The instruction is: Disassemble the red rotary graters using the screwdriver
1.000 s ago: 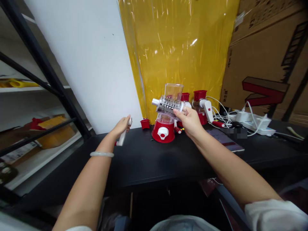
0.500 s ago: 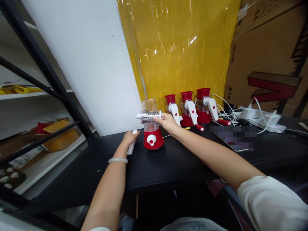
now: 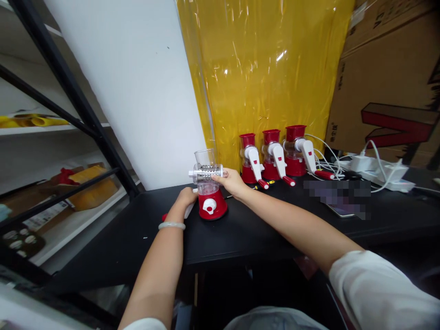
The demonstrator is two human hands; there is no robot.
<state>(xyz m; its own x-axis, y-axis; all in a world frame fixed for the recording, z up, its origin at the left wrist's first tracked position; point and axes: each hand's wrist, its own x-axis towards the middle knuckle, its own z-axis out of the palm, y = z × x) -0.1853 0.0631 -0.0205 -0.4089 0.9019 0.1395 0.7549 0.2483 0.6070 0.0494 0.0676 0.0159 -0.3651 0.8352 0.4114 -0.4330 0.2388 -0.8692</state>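
Observation:
A grater with a red base (image 3: 212,206) and a clear upper body stands on the black table (image 3: 220,243). My right hand (image 3: 232,182) pinches the right end of its perforated metal drum (image 3: 206,174), which lies sideways in the clear housing. Just left of the grater, my left hand (image 3: 186,197) is closed round a white crank handle (image 3: 189,210). The red grip (image 3: 164,217) of that crank shows beside my left wrist. My left fingertips are partly hidden.
Behind to the right stand three red and white graters (image 3: 252,158) with cranks fitted. White cables and a power strip (image 3: 392,178) lie further right, near a phone (image 3: 338,206). A black-framed shelf (image 3: 85,123) is on the left.
The drum now sits further left, inside the clear housing, with my right hand on its end. My left hand has turned the crank, and its red grip has come into view.

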